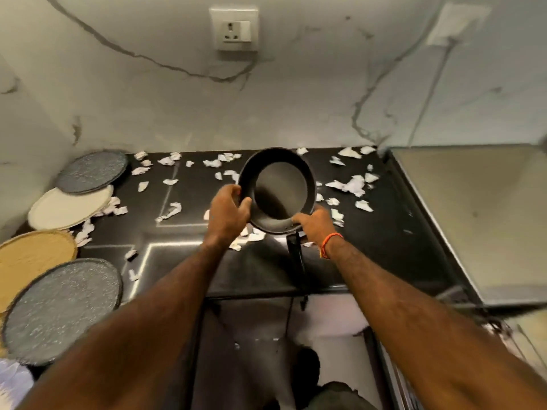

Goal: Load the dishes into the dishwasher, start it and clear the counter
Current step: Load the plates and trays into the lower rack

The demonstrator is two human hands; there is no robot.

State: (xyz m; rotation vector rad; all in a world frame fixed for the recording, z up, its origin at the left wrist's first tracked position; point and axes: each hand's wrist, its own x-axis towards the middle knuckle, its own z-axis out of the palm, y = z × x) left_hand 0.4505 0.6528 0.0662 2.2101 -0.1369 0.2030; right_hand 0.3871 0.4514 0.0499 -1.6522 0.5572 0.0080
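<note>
A black frying pan (278, 187) is tilted up above the black counter (384, 247), its handle pointing down toward me. My left hand (228, 213) grips the pan's left rim, thumb over the edge. My right hand (315, 224) grips the lower right rim beside the handle's base; an orange thread circles that wrist. Several plates lie along the counter's left side: a grey one (91, 171) at the back, a cream one (69, 208), a tan one (32, 258) and a large grey one (63, 309) nearest me.
Torn white paper scraps (352, 184) litter the counter's back and middle. A steel-topped appliance (479, 217) stands at the right. A wall socket (233, 29) sits on the marble backsplash. Below the counter edge is a dark opening (251, 350).
</note>
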